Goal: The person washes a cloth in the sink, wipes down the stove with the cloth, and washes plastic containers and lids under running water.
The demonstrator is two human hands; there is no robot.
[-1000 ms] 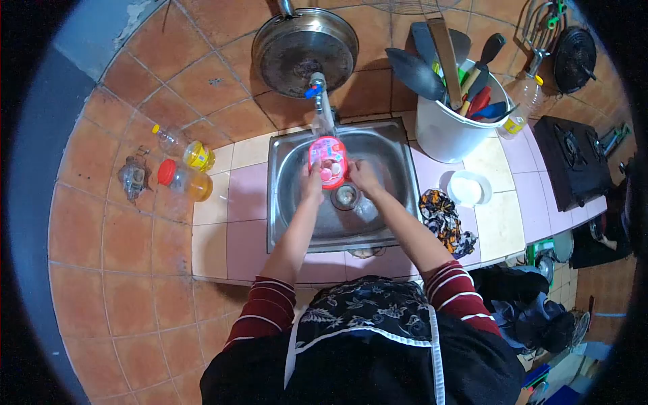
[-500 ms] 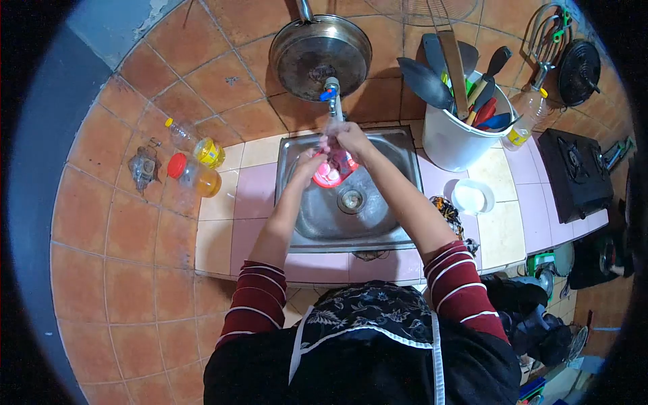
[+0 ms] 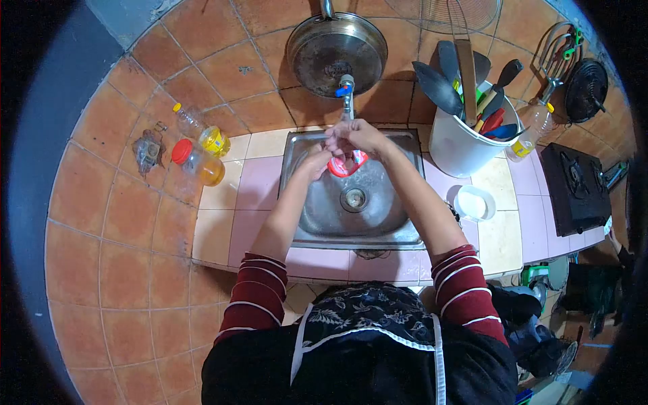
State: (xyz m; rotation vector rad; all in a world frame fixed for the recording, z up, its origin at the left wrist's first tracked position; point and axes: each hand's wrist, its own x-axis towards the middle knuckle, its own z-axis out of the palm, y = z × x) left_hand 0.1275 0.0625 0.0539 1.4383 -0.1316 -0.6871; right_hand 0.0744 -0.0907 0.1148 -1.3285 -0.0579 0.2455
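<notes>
Under the tap (image 3: 347,101), both of my hands are over the back half of the steel sink (image 3: 320,223). My left hand (image 3: 315,163) is closed at the left edge of a small red bowl (image 3: 345,170), its fingertips partly hidden. Above the bowl, my right hand (image 3: 361,137) is bent at the wrist with its fingers curled down beneath the spout. Whether those fingers hold something is too small to make out. Most of the bowl's inside is hidden behind my hands; the drain (image 3: 354,199) shows in front of it.
Right of the sink stand a white bucket of utensils (image 3: 455,145), a small white tub (image 3: 474,203) and a black stove (image 3: 577,189). Two bottles of yellow liquid, one red-capped (image 3: 198,162), stand at the left wall. A pan (image 3: 337,54) hangs behind the tap.
The view has shifted slightly. My right hand has turned over the bowl, its fingers more spread than before. The pink contents seen in the bowl earlier are now mostly hidden.
</notes>
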